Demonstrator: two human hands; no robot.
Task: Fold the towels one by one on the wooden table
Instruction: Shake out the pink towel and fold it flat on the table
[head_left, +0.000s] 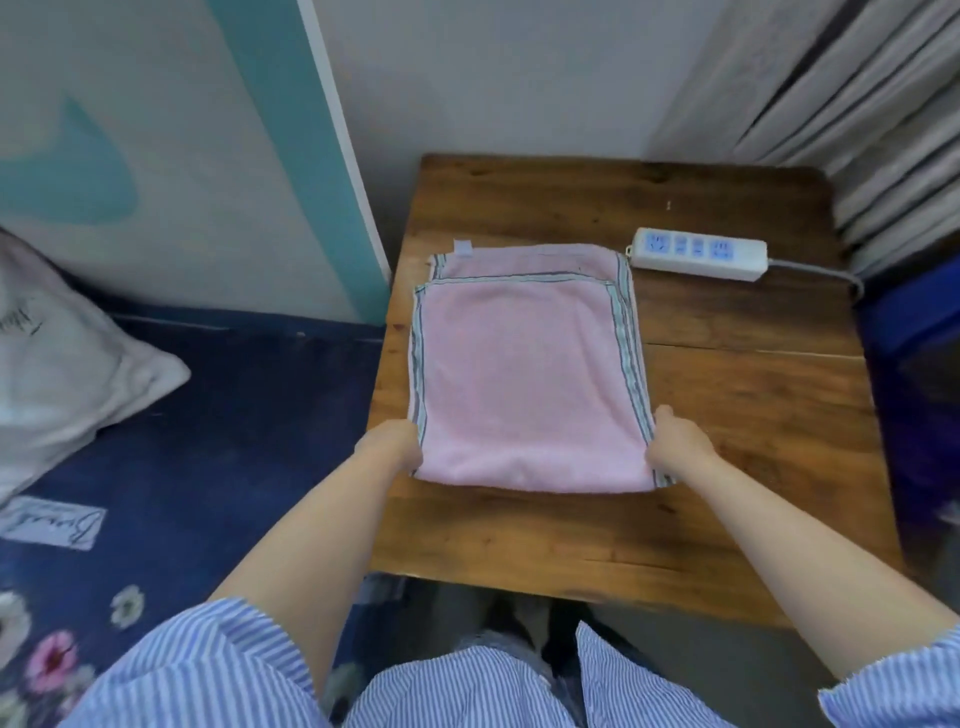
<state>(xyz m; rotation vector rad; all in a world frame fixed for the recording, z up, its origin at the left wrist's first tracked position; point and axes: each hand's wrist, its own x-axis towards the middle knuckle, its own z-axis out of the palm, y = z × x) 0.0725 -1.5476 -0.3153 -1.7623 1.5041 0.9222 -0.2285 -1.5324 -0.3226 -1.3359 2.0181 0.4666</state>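
The wooden table (727, 467) carries a folded pink towel (524, 379) and a white power strip (698, 253).

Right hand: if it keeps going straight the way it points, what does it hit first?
The right hand points away and slightly left, already gripping the pink towel at its near right corner. It would probably just push into the towel; the power strip lies farther off, to the right.

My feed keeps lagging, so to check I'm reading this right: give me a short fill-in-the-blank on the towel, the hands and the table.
1. The towel being folded is ____ in colour.
2. The left hand and right hand grip the towel's two ____ corners, closest to the person.
3. The white power strip lies on the wooden table to the towel's ____ side.
4. The towel's folded top layer stops short of its ____ edge.

Missing words: pink; near; right; far
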